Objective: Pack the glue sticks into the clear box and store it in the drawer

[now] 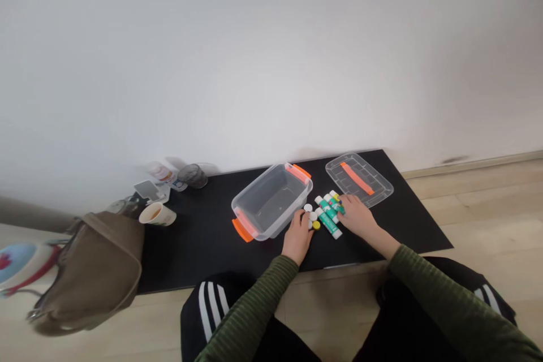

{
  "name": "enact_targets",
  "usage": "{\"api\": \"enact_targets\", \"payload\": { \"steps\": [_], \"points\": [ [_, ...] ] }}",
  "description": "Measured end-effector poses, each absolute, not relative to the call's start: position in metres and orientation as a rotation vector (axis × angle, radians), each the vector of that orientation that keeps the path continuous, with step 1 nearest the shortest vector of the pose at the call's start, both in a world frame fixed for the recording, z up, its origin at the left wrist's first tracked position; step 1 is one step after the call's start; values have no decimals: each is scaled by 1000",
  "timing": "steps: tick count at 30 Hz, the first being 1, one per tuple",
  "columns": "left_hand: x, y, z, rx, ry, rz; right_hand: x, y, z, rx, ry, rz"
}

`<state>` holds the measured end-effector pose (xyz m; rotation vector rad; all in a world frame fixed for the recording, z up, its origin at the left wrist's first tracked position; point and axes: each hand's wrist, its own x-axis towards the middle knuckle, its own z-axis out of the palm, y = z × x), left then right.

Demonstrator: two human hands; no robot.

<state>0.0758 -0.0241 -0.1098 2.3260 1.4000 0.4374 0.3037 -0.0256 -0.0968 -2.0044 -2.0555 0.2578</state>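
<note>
Several green-and-white glue sticks [328,213] lie in a row on a black mat [203,237], with loose white caps [311,212] and a yellow cap [316,225] beside them. My right hand [358,216] rests on the right end of the sticks, fingers curled over them. My left hand [299,236] lies by the caps with its fingertips touching them; what its fingers hold is too small to make out. A clear plastic box [271,201] with orange latches stands just left of the sticks, nothing visible inside.
The box's clear lid [358,179] with an orange strip lies at the back right of the mat. A paper cup [156,214], a dark cup [193,175] and small packets sit at the back left. A brown bag [91,271] lies on the floor at the left.
</note>
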Motion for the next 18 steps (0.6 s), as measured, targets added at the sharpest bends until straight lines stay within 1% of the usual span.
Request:
{"api": "enact_targets", "payload": {
  "steps": [6, 12, 15, 18],
  "points": [
    [75, -25, -108, 2311, 1380, 457, 301, -40, -83, -1873, -2078, 232],
    [64, -25, -83, 2268, 1333, 595, 299, -65, -55, -1735, -2095, 261],
    [57, -44, -68, 2179, 1305, 629, 294, -86, -44, -1708, -2091, 296],
    [51, -80, -51, 2007, 1268, 700, 278, -113, -34, -1685, -2082, 333]
  ]
}}
